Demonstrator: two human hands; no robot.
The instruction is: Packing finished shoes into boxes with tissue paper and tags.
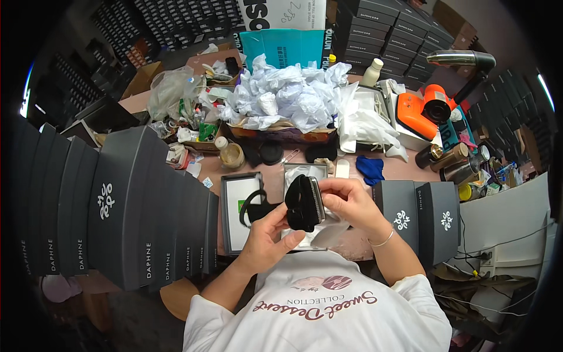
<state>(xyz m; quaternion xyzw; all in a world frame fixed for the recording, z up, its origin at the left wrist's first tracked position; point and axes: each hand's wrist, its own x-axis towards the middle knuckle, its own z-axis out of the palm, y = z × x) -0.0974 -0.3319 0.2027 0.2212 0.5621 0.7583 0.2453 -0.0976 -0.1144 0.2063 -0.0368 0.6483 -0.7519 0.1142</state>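
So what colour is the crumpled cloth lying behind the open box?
Blue cloth, clearest in the head view.

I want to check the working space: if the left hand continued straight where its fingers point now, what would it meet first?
The left hand points up and right, and its fingers already touch the black shoe that both hands hold. Beyond it, probably the open grey shoe box; depth is unclear.

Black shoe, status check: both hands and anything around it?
Left hand and right hand both gripping black shoe. Held above open box. Nothing blocking.
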